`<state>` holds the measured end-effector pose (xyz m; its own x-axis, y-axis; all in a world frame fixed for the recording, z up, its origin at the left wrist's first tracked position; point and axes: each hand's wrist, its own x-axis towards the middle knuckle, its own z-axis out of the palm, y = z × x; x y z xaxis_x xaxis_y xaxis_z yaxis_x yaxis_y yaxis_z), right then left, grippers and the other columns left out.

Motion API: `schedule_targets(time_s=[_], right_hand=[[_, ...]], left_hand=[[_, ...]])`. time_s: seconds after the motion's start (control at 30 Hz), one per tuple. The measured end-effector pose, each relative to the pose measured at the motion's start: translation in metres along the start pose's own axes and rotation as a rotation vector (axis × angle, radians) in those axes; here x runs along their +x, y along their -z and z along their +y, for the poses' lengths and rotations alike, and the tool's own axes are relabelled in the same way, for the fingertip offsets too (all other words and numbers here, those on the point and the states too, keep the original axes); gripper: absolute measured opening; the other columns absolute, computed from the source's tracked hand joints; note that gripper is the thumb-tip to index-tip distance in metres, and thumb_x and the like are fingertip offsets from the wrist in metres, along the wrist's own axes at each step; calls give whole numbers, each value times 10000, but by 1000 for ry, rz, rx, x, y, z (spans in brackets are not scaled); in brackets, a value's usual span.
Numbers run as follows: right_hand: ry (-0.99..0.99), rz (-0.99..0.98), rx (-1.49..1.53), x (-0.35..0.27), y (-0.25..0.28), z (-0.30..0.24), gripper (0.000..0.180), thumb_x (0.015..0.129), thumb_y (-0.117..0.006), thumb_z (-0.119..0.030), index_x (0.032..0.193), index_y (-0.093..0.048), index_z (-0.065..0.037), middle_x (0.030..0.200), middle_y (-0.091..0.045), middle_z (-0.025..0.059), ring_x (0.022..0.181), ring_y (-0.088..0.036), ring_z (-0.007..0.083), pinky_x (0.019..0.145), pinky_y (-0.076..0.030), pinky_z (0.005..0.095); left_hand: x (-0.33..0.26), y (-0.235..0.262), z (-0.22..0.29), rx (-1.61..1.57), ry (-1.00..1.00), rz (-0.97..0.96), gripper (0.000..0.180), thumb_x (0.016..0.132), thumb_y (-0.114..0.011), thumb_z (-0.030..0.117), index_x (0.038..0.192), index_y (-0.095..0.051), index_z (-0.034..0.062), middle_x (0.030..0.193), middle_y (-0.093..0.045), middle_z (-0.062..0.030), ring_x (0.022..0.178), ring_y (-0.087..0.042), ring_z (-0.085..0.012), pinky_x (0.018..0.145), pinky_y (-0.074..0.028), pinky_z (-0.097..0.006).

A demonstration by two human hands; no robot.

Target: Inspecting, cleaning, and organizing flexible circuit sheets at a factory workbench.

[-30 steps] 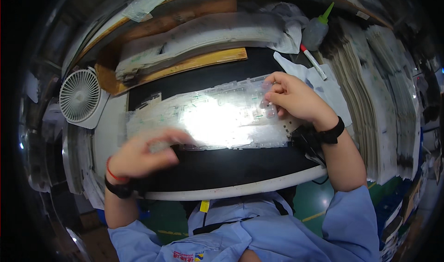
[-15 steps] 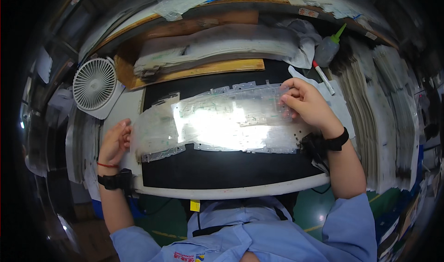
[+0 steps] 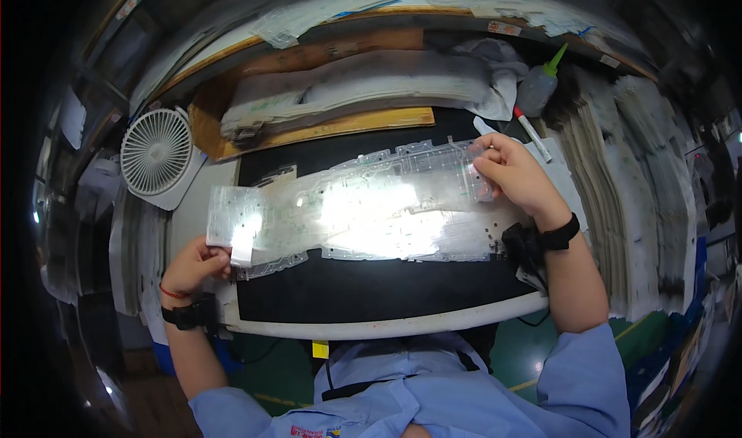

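Observation:
A clear plastic film sheet with fine printed traces [image 3: 348, 198] stretches across the black work surface [image 3: 371, 287], glaring white in its middle. My left hand [image 3: 198, 266] pinches its near left corner between thumb and fingers. At the far right corner, the thumb and fingers of my right hand [image 3: 514, 171] are closed on the sheet's edge. The left end of the sheet is raised and tilted. More film with cut-out edges [image 3: 274, 266] shows beneath it; how many layers lie there I cannot tell.
A white fan [image 3: 157, 152] stands at the left. Behind is a wooden tray [image 3: 332, 133] with stacked films [image 3: 363, 83]. At the right are a red-capped marker [image 3: 533, 133], a green-tipped bottle [image 3: 539, 86] and tall stacks of sheets [image 3: 618, 198].
My left hand has moved nearer to me and taken hold of the sheet's near left corner. That end of the sheet has lifted. My right hand keeps its grip on the far right corner.

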<state>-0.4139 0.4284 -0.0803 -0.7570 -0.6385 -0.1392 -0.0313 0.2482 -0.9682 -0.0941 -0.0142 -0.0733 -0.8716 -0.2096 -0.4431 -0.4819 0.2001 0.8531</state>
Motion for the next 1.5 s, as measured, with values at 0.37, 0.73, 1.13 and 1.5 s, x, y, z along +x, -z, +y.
schedule_targets(time_s=[0.37,0.73,1.13,1.5], right_hand=[[-82,23,-72,-5,6,-8,305,941,-549,-111,1218,-514,12,718,-565,-31,572,-534,40,485,-443,179],[-80,-54,-27,-12,16,-12,520,937,-505,-39,1421,-334,45,1036,-660,144,694,-665,128,547,-502,197],[216,166,513,8,34,-23,551,987,-491,-100,1460,-249,44,1246,-554,206,952,-638,178,719,-512,189],[-36,211,268,11,32,-9,582,986,-520,-309,1439,-334,5,1365,-463,164,1220,-480,235,956,-448,403]], left_hand=[[43,-5,21,-1,69,526,268,982,-521,308,1111,-555,75,735,-583,22,604,-551,-70,539,-406,-191],[47,8,8,-169,-87,309,163,983,-539,255,929,-560,103,672,-521,47,554,-454,-31,505,-342,-158],[114,19,85,-477,-325,260,175,993,-542,265,996,-575,94,725,-508,59,596,-454,-20,504,-352,-141],[142,35,64,-571,-427,412,425,993,-541,298,1326,-487,39,1121,-599,-61,869,-565,-95,697,-458,-197]])
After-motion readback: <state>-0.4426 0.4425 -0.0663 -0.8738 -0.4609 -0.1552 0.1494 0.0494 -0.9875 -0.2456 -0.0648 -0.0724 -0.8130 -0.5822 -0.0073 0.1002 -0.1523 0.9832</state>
